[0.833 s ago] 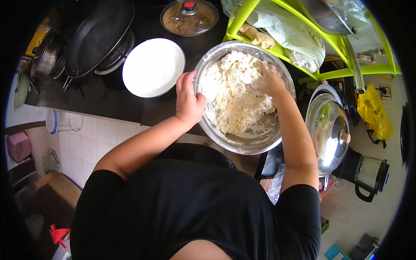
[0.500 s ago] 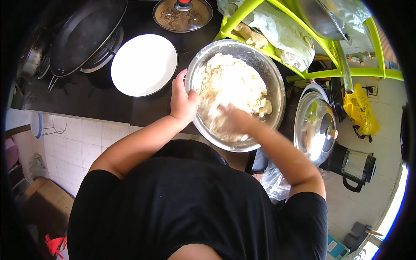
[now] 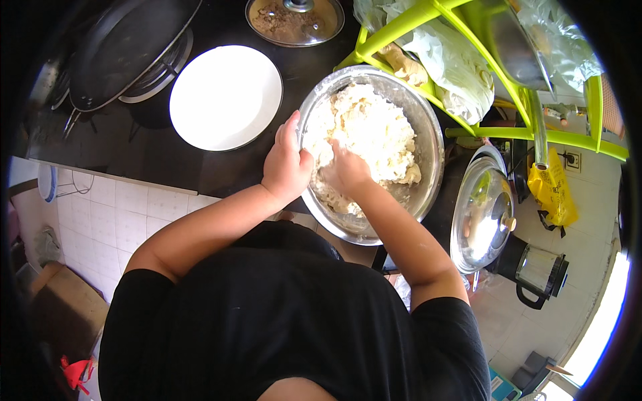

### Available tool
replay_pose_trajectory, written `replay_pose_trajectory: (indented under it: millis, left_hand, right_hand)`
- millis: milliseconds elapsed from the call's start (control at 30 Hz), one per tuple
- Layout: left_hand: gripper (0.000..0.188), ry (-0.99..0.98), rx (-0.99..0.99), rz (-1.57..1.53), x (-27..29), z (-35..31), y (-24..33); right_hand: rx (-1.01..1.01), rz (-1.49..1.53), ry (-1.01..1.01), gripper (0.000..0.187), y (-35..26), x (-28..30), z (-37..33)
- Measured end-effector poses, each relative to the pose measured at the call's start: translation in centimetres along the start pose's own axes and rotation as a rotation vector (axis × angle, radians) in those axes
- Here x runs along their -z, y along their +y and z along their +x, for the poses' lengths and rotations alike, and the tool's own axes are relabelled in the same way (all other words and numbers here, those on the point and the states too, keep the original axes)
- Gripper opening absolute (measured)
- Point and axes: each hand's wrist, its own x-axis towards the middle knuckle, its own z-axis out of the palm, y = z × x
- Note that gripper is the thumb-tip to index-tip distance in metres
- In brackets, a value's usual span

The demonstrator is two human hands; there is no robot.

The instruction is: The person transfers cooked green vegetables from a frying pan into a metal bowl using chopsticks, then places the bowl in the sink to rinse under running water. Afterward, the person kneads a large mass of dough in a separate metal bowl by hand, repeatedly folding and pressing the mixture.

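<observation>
A large steel mixing bowl [image 3: 435, 160] stands at the counter's front edge, holding a mass of pale, lumpy dough [image 3: 374, 134]. My left hand [image 3: 286, 164] grips the bowl's left rim, its fingers along the outside and thumb at the edge. Inside the bowl, my right hand [image 3: 346, 172] works at the left part of the dough. Its fingers are curled into the dough and their tips are partly hidden. Rough crumbs of dough cling to the bowl's lower left wall.
Left of the bowl lies a white plate [image 3: 224, 100], with a black frying pan [image 3: 127, 53] beyond it. A glass-lidded dish [image 3: 294, 23] sits behind. To the right are a green rack [image 3: 461, 130], a glass lid [image 3: 478, 214], a yellow bag [image 3: 552, 190] and a blender jug [image 3: 538, 267].
My right hand, blurred before at the lower part of the dough, has moved up and slightly left within the bowl. My left hand stays on the rim. The whole view has shifted slightly.
</observation>
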Motion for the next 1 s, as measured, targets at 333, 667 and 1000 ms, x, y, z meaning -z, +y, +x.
replay_pose_trajectory:
  millis: [333,667,1000]
  left_hand:
    - [0.057,0.045,0.132,-0.044,-0.5,-0.3,0.1]
    - [0.049,0.105,0.212,-0.225,-1.3,-0.2,-1.0]
    - [0.050,0.072,0.232,-0.250,-1.1,-0.1,-0.3]
  right_hand:
    - [-0.180,0.027,0.269,0.073,8.6,10.0,3.7]
    - [0.338,-0.191,-0.098,0.074,1.3,6.2,5.2]
    - [0.339,-0.817,-0.274,0.038,3.5,3.4,-7.4]
